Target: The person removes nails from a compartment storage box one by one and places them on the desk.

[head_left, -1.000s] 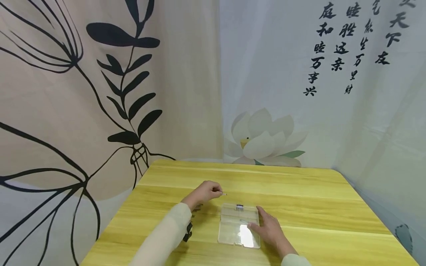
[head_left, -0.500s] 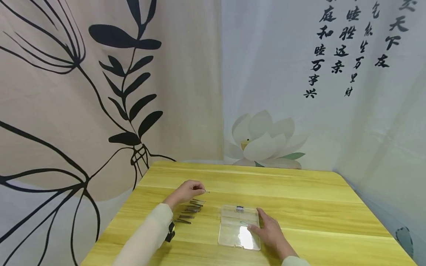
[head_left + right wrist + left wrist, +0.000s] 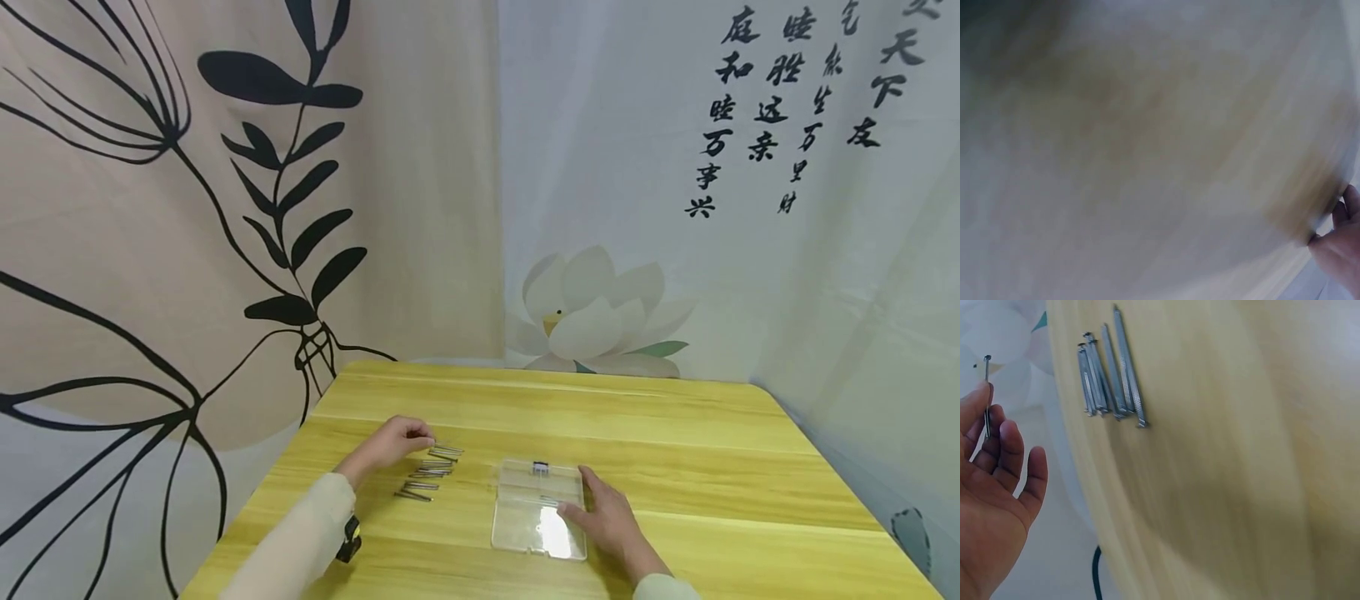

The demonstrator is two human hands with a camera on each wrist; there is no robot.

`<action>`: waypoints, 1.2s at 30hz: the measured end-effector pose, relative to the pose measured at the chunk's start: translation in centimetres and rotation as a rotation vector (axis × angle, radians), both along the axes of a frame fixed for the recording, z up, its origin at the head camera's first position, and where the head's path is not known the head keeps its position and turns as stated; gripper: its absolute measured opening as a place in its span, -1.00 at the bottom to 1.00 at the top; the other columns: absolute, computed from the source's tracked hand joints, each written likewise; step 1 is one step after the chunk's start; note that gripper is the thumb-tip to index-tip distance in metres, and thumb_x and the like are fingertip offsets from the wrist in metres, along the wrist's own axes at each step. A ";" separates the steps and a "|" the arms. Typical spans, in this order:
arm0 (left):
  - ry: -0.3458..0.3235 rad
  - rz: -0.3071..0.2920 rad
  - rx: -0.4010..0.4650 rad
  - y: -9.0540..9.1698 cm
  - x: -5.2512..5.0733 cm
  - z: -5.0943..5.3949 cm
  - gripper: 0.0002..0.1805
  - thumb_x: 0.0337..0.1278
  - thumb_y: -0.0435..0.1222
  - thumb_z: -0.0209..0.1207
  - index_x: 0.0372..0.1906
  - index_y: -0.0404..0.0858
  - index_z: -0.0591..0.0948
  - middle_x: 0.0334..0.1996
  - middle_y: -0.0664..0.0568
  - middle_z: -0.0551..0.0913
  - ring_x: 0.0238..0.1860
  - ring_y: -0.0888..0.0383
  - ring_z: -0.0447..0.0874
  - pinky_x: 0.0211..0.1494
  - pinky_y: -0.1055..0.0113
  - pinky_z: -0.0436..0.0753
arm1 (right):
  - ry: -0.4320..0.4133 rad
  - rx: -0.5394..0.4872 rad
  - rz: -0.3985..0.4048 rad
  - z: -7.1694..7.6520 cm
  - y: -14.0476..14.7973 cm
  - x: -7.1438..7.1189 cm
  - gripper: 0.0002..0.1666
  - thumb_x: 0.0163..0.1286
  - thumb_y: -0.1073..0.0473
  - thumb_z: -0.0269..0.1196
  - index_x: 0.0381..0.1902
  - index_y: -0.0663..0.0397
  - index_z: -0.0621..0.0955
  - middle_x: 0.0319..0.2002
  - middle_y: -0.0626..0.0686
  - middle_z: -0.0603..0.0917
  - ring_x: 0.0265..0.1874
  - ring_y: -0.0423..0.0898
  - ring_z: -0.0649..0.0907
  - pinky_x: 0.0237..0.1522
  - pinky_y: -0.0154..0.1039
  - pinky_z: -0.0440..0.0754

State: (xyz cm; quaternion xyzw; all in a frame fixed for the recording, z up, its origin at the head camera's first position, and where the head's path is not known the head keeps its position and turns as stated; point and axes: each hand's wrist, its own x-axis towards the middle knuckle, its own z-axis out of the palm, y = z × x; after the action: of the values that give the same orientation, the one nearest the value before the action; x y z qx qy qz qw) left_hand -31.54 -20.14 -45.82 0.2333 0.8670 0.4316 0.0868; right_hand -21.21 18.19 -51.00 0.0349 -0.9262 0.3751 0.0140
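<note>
In the head view my left hand (image 3: 393,443) is at the left of the table, just beyond a group of metal nails (image 3: 431,473). The left wrist view shows a thin nail (image 3: 987,394) pinched between thumb and fingers, its head upward. Several more nails (image 3: 1110,375) lie side by side on the wood there. My right hand (image 3: 609,515) holds the right side of a clear plastic box (image 3: 517,529), thumb over it and fingers along its edge. A thin grey piece (image 3: 550,500) shows near the thumb. The right wrist view is blurred.
The yellow wood-grain table (image 3: 712,467) extends around both hands. Behind it hangs a printed cloth (image 3: 427,208) with plants and writing. A dark device (image 3: 349,540) sits on my left wrist.
My left hand has moved left with the pinched nail, from beyond the box to the group of nails, which now shows uncovered. My right hand and the box have stayed in place.
</note>
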 end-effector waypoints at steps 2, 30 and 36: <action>0.002 0.002 -0.007 -0.5 0.2 -0.2 -0.78 0.44 -0.27 0.12 -0.14 -0.36 0.65 -0.20 -0.25 0.62 -0.20 -0.14 0.51 -0.16 0.13 0.50 | 0.003 -0.002 0.002 0.0 0.0 0.0 -0.02 0.30 -0.14 0.36 0.47 0.26 0.25 0.33 0.43 0.37 0.27 0.52 0.30 0.23 0.41 0.22; -0.025 -0.010 0.010 -3.5 4.4 -3.4 -0.84 0.36 -0.28 0.20 -0.19 -0.31 0.69 -0.26 -0.03 0.66 -0.26 0.14 0.52 -0.22 0.30 0.54 | -0.034 -0.001 -0.007 0.0 0.1 -0.1 -0.02 0.32 -0.16 0.34 0.49 0.22 0.23 0.35 0.42 0.34 0.30 0.53 0.25 0.24 0.43 0.20; -0.026 0.006 0.000 -3.5 5.0 -4.0 -0.86 0.36 -0.29 0.20 -0.21 -0.28 0.69 -0.28 0.00 0.65 -0.25 0.13 0.52 -0.22 0.35 0.53 | -0.039 0.005 -0.004 0.0 0.0 0.0 -0.01 0.32 -0.17 0.33 0.50 0.21 0.23 0.36 0.43 0.33 0.31 0.52 0.25 0.24 0.41 0.20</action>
State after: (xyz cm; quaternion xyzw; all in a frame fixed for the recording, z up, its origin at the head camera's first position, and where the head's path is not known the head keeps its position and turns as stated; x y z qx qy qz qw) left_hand -26.53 -23.66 -49.83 0.2253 0.8665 0.4349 0.0968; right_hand -21.24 18.20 -51.04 0.0254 -0.9273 0.3734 -0.0035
